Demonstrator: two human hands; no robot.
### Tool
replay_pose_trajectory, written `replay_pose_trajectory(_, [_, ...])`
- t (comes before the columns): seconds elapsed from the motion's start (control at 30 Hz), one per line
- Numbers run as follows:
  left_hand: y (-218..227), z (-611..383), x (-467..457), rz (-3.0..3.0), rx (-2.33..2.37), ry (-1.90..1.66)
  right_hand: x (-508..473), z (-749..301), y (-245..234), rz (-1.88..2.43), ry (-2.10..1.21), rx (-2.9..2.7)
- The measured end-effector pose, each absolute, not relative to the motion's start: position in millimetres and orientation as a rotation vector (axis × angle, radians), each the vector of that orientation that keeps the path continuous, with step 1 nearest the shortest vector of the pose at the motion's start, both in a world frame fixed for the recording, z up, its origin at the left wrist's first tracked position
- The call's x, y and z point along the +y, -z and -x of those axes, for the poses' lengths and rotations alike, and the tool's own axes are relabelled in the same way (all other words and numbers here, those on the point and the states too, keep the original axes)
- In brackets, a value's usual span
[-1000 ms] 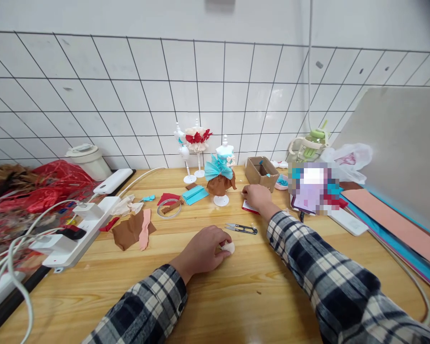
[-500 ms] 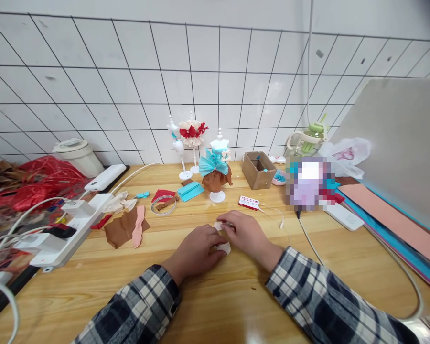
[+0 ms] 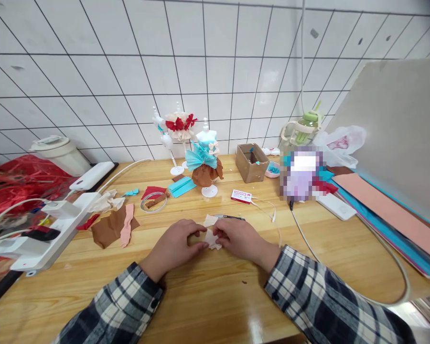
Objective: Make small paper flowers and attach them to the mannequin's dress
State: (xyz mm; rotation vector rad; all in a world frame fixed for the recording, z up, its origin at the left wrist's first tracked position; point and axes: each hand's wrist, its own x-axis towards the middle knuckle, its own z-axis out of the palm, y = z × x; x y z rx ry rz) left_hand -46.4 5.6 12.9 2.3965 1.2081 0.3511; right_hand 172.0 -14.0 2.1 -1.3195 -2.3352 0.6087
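A small cream crepe paper piece (image 3: 212, 240) lies between my hands on the wooden table. My right hand (image 3: 238, 239) pinches its right side between thumb and fingers. At the paper's left edge is my left hand (image 3: 181, 243), thumb and forefinger apart, the tips at or very near the paper. Another cream scrap (image 3: 210, 220) rests just behind. A slim dark-handled tool (image 3: 231, 218) sticks out beyond my right knuckles, partly hidden. Further back stands a mini dress form (image 3: 206, 160) with a blue bow and brown skirt.
Two more dress forms (image 3: 179, 125) stand at the back. Left are brown paper (image 3: 107, 230), a pink strip (image 3: 128, 224) and a power strip (image 3: 57, 243). A wire ring (image 3: 154, 209), blue paper (image 3: 181, 187), cardboard box (image 3: 252, 167) and cable (image 3: 308, 248) lie around.
My left hand has drawn back to the left, uncovering the cream paper. The dark-handled tool now shows behind my right hand. The view has shifted slightly.
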Motion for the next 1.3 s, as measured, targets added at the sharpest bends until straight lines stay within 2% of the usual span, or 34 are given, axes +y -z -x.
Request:
replay_pose_trajectory(0.17, [-7.9, 45.9, 8.9, -2.377, 1.246, -0.4, -15.0, -173.6, -3.2, 1.266, -0.577, -2.291])
replay_pose_trajectory(0.37, [-7.4, 41.2, 8.7, -2.461, 1.322, -0.428, -19.0, -171.1, -7.7, 1.116, -0.525, -2.593])
replay_pose_trajectory(0.6, [-16.8, 47.0, 7.6, -2.595, 1.405, -0.633, -17.9, -172.6, -5.0, 1.082, -0.592, -2.568])
replay_pose_trajectory(0.83, [-17.5, 31.8, -14.3, -2.589, 1.143, -0.249, -10.4, -173.1, 1.2, 1.252, -0.647, -2.297])
replay_pose_trajectory(0.93, [-15.7, 29.9, -14.1, -2.602, 1.079, -0.241, -7.9, -169.7, 0.7, 1.34, -0.462, -2.211])
replay_pose_trajectory(1.07, [-17.4, 34.2, -12.0, -2.598, 1.03, -0.24, -5.6, -165.8, 1.0, 1.31, -0.293, -2.463])
replay_pose_trajectory(1.3, [-21.8, 35.1, -7.6, -2.667, 1.111, -0.224, 4.7, -181.3, 3.8, 1.411, -0.31, -2.422])
